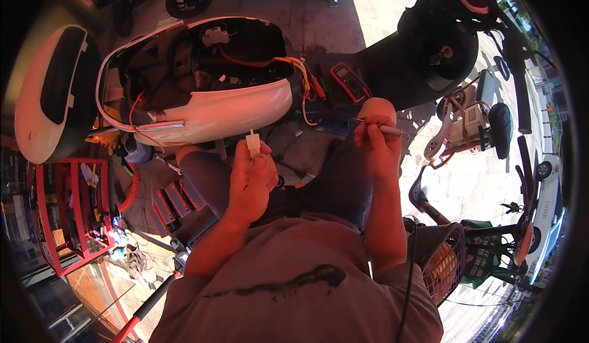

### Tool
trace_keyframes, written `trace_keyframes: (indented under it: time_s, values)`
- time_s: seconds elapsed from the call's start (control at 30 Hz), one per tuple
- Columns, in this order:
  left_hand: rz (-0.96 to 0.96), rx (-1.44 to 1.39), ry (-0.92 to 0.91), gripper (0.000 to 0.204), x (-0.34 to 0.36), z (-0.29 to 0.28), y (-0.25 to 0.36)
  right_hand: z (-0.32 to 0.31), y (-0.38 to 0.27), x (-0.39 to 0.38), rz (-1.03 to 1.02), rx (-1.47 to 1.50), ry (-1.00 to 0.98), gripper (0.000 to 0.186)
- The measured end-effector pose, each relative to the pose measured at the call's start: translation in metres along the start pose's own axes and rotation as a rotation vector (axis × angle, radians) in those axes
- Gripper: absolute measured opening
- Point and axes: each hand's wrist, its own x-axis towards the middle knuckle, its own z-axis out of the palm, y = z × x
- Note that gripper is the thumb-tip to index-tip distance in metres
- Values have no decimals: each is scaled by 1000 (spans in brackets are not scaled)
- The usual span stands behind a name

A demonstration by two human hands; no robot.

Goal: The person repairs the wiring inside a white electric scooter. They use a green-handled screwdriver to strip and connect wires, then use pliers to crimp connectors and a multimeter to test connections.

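Note:
My left hand (254,174) is closed, pinching a small white plastic connector (253,142) upright between thumb and fingers. To its right, above my knee, my right hand (381,145) grips a thin pointed metal tool with a coiled spring (392,131) at its rear end. The two hands are well apart. Beyond them lies the opened white body of a scooter (239,111), with a dark cavity inside. Yellow-orange wires (300,67) hang over its right edge. A red multimeter (350,83) and a red-handled tool (317,89) rest on the dark scooter deck.
At the left stand a detached white and black scooter seat (37,97) and a red tool rack (67,266). Battery-like blocks (178,203) sit by my left leg. To the right are another bike's basket (446,263) and a small scooter (469,119).

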Motion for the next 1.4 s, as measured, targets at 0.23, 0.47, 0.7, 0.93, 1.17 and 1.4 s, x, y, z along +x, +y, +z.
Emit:
trace_keyframes:
  time_s: [0.23,0.47,0.7,0.93,1.17,1.4]
  values:
    - [120,-44,-146,36,20,38,57,43,21,-15,92,-6,-332,12]
    - [77,-307,-290,49,74,91,104,80,85,-31,404,-6,-506,20]
    - [138,-182,-124,48,144,54,116,29,82,74,378,-156,-125,32]
    - [-12,-19,-168,29,169,25,53,5,113,177,285,-438,13,34]
    - [-64,114,-147,30,196,30,14,-1,176,267,108,-126,155,34]
    - [-199,203,-16,29,217,10,-9,-4,278,258,331,82,321,33]
